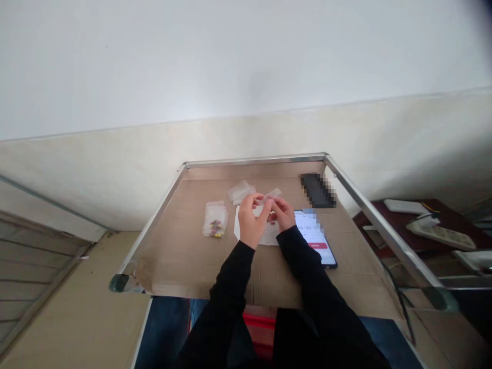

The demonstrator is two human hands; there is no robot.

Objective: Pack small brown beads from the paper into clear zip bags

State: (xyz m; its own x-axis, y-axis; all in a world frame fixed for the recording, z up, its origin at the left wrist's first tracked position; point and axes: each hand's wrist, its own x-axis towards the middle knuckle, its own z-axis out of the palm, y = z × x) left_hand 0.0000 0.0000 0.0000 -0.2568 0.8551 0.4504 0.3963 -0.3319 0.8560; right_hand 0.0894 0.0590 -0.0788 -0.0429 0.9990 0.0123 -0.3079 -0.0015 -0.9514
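Observation:
Between my two hands is a small clear plastic bag (273, 193), pinched by the fingertips over the middle of the tray. My left hand (250, 220) is closed on its left side, and my right hand (283, 212) grips it from the right. Beneath them lies a white sheet (268, 237) with a few small dark red pieces on it, partly covered by my hands. Left of my hands rests a stack of clear bags (215, 212) with small colourful pieces in them. More flat clear bags (240, 191) lie just behind my left hand.
A lit phone (321, 248) showing a timer lies beside my right forearm. Farther back is a dark, pixelated rectangular object (318, 190). A metal rail (253, 162) edges the cardboard-covered surface (172, 251). A power strip (442, 234) sits on a side table at right.

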